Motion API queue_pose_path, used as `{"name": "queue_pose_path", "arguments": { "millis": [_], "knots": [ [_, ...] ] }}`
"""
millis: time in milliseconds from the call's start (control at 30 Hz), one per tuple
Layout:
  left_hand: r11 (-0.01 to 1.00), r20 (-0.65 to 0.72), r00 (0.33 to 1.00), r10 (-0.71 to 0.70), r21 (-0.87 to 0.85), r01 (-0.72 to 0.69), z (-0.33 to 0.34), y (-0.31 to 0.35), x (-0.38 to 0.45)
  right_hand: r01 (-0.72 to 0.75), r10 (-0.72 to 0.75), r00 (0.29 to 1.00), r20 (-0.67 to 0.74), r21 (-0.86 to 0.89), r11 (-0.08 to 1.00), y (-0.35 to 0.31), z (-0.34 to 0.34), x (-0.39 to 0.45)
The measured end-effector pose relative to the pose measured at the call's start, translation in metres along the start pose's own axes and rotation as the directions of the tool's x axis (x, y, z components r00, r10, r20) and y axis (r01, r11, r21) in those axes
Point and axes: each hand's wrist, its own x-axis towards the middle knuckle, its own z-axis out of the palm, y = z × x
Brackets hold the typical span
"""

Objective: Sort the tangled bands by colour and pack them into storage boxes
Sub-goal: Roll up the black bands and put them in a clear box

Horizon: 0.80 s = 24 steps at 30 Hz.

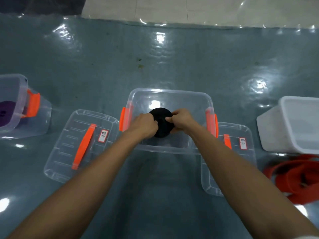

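Observation:
A rolled black band (pixel 161 116) sits inside the clear storage box (pixel 170 94) with orange latches at the centre. My left hand (pixel 145 124) grips the roll's left side and my right hand (pixel 181 120) grips its right side, fingers curled over it. The lower part of the roll is hidden behind my hands. A loose red band (pixel 293 176) lies tangled on the floor at the right. A purple band roll (pixel 6 111) lies in another clear box (pixel 20 83) at the far left.
Two clear lids with orange handles and labels lie flat: a left lid (pixel 81 145) and a right lid (pixel 241 152) partly under my right arm. A white tub (pixel 283 128) stands at the right. Shiny plastic sheeting covers the grey-green floor (pixel 155 57).

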Motion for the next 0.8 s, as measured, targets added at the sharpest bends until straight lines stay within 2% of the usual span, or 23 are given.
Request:
{"name": "queue_pose_path", "arguments": {
  "millis": [133,267,433,533,667,733,800],
  "knots": [
    [0.996,-0.031,0.999,0.008,0.088,-0.006,0.007,0.001,-0.002,0.122,-0.158,0.978,-0.133,-0.251,0.96,0.003,0.004,-0.006],
    [0.994,-0.049,0.998,0.035,0.105,-0.03,0.007,0.002,-0.003,0.161,-0.24,0.955,-0.176,-0.372,0.914,0.005,0.005,-0.009],
    [0.955,-0.106,0.984,0.141,0.276,-0.107,0.005,0.001,-0.004,0.179,-0.275,0.951,-0.142,-0.472,0.863,0.007,0.001,-0.011],
    [0.915,-0.069,0.978,0.198,0.371,-0.159,-0.002,0.003,-0.003,0.215,-0.322,0.942,-0.097,-0.561,0.8,0.005,-0.001,-0.01],
    [0.857,-0.011,0.977,0.213,0.482,-0.181,-0.005,0.004,-0.011,0.19,-0.22,0.975,0.021,-0.589,0.785,0.004,-0.003,-0.013],
    [0.814,-0.024,0.963,0.27,0.539,-0.215,-0.008,0.008,-0.019,0.192,-0.207,0.977,0.042,-0.588,0.785,0.004,-0.007,-0.021],
    [0.812,-0.074,0.942,0.326,0.533,-0.239,-0.015,0.013,-0.028,0.201,-0.232,0.972,0.028,-0.609,0.768,0.0,-0.014,-0.035]
  ]
}}
